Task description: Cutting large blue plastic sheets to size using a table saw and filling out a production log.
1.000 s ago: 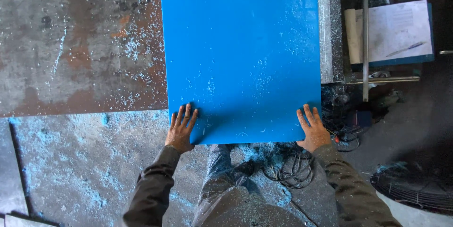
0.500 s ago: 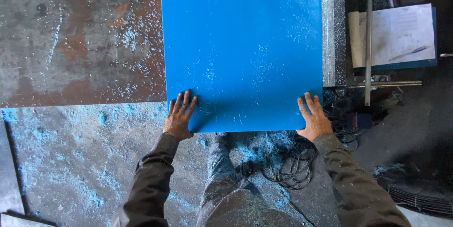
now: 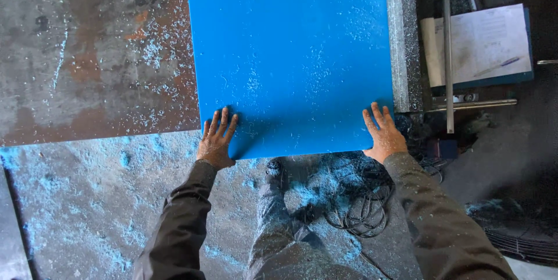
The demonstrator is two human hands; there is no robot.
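A big blue sheet (image 3: 290, 53) fills the upper middle of the frame, its top edge cut off. The left hand (image 3: 216, 140) lies flat with fingers spread on its lower left corner; the right hand (image 3: 382, 134) presses open-palmed on the lower right corner. Neither grip is closed around anything. The sheet rests on a rusty counter (image 3: 87, 53) dusted with blue shavings. Tangled cable (image 3: 360, 210) lies on the floor, partly hidden by the legs.

A single head-worn camera looks steeply down (almost straight down) from close above the near edge of a flat blue plastic sheet (image 3: 290, 53), arms reaching in from the bottom.
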